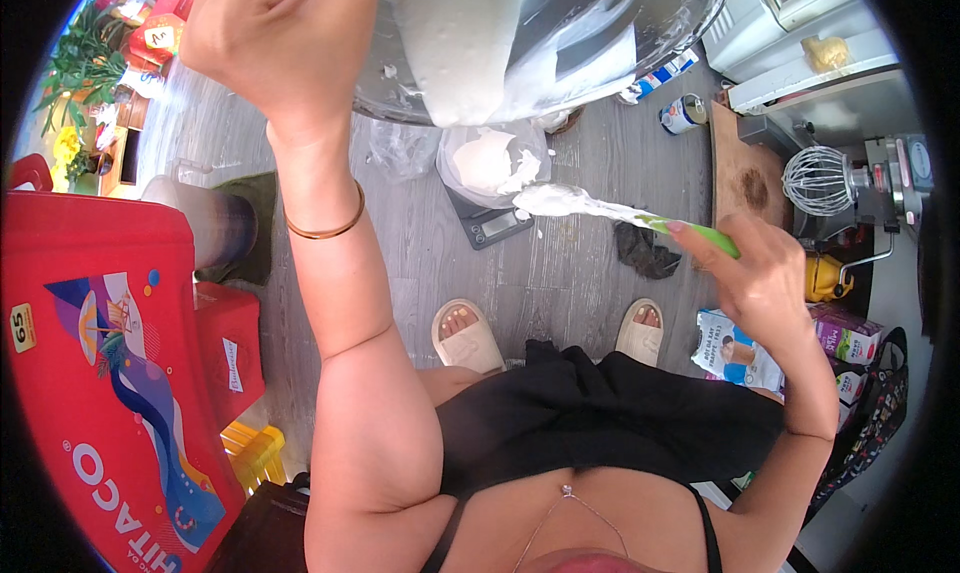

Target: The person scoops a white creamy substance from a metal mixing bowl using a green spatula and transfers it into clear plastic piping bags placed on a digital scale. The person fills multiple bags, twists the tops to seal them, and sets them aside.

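My left hand (289,48) is raised at the top of the view, fist closed at the side of a large mixing bowl (679,44). The fingertips and the bowl's far part are cut off by the picture's edge. Thick white cream (461,48) coats the tilted bowl's inside. In my right hand (761,273) is a spatula with a green handle (694,234); cream covers its blade (559,199). The blade's end is at the rim of a clear plastic container (457,179) with white cream inside. That container stands on a digital kitchen scale (491,232) on the floor.
A red cooler box (97,228) is at the left, near a lidded bucket (202,220). At the right are a stand mixer's whisk (817,181), a can (682,114), a dark cloth (649,250) and a bag of powder (735,348). My slippered feet (469,337) are below the scale.
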A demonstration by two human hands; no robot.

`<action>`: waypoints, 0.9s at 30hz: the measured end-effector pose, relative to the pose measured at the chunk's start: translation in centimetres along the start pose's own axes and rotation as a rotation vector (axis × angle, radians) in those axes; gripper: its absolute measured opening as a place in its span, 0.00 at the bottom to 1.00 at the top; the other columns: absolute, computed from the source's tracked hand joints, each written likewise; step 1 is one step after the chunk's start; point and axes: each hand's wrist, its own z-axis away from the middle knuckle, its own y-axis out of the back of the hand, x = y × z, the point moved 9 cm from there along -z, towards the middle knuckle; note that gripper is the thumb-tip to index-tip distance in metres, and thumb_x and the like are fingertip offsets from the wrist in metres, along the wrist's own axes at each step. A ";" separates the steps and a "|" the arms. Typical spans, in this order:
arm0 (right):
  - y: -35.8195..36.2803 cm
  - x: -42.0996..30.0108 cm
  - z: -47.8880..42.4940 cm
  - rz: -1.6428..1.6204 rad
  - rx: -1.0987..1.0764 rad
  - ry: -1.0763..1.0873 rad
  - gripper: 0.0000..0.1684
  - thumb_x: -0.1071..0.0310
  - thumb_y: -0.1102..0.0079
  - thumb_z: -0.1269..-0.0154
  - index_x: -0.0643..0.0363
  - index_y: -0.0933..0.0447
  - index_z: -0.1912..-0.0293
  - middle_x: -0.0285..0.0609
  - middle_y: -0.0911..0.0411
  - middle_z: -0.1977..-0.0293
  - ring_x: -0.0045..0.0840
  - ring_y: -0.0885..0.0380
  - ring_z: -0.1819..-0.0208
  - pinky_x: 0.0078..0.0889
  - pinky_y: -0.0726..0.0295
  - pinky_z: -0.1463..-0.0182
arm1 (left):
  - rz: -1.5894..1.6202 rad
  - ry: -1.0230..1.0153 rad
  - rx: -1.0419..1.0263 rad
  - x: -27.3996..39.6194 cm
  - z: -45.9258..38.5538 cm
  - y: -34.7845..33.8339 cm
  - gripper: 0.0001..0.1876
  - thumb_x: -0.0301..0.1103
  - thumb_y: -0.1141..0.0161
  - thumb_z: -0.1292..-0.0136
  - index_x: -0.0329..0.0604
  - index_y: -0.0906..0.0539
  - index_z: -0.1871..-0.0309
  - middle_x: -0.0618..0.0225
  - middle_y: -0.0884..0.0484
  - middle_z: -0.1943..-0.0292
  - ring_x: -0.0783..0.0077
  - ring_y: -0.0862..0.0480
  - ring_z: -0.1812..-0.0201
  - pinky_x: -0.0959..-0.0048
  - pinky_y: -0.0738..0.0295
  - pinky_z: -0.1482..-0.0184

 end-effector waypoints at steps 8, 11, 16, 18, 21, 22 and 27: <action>3.6 3.5 -3.7 0.019 0.311 -0.365 0.32 0.80 0.48 0.48 0.47 0.28 0.42 0.43 0.28 0.72 0.39 0.22 0.74 0.40 0.25 0.73 | -0.119 -0.031 -0.021 1.7 -0.6 0.4 0.13 0.13 0.38 0.56 0.34 0.32 0.84 0.64 0.17 0.72 0.80 0.28 0.76 0.81 0.38 0.74; 2.4 5.9 -6.9 0.233 0.377 -0.541 0.37 0.81 0.51 0.45 0.43 0.36 0.36 0.47 0.26 0.73 0.43 0.22 0.74 0.42 0.23 0.71 | -0.070 -0.058 -0.006 1.3 -0.9 0.4 0.14 0.13 0.38 0.56 0.34 0.33 0.84 0.64 0.17 0.72 0.80 0.27 0.75 0.81 0.36 0.73; -2.8 6.7 -8.5 0.070 0.262 -0.645 0.27 0.77 0.52 0.42 0.51 0.30 0.42 0.56 0.23 0.69 0.47 0.20 0.72 0.44 0.22 0.71 | -0.078 -0.028 -0.008 1.6 -1.3 1.3 0.16 0.12 0.38 0.56 0.36 0.35 0.85 0.63 0.17 0.72 0.80 0.26 0.74 0.82 0.34 0.72; -5.7 5.2 -7.2 -0.255 0.321 -0.586 0.25 0.77 0.53 0.39 0.50 0.29 0.42 0.52 0.23 0.73 0.42 0.18 0.72 0.40 0.22 0.71 | -0.084 -0.031 0.010 1.2 -1.3 1.7 0.17 0.12 0.38 0.56 0.36 0.36 0.85 0.63 0.17 0.71 0.80 0.25 0.73 0.82 0.33 0.71; -10.2 2.9 -5.1 -0.805 0.335 -0.562 0.23 0.73 0.53 0.34 0.50 0.28 0.40 0.42 0.26 0.77 0.27 0.22 0.74 0.29 0.26 0.72 | -0.073 -0.023 0.042 1.0 -0.9 1.6 0.18 0.11 0.38 0.56 0.37 0.37 0.85 0.62 0.17 0.71 0.78 0.22 0.70 0.81 0.30 0.68; -11.6 2.2 -4.5 -1.003 0.328 -0.564 0.22 0.72 0.53 0.33 0.50 0.29 0.39 0.38 0.27 0.78 0.20 0.25 0.75 0.25 0.28 0.73 | -0.039 -0.013 0.038 0.7 -0.8 1.5 0.18 0.11 0.38 0.56 0.37 0.37 0.85 0.61 0.18 0.71 0.77 0.21 0.69 0.80 0.29 0.66; -16.4 -1.4 -2.3 -1.758 0.060 -0.729 0.21 0.69 0.50 0.31 0.55 0.30 0.39 0.25 0.35 0.76 0.07 0.39 0.75 0.10 0.41 0.73 | 0.031 -0.019 0.070 0.8 -0.4 1.1 0.18 0.11 0.38 0.55 0.37 0.38 0.85 0.60 0.18 0.70 0.74 0.18 0.65 0.79 0.26 0.62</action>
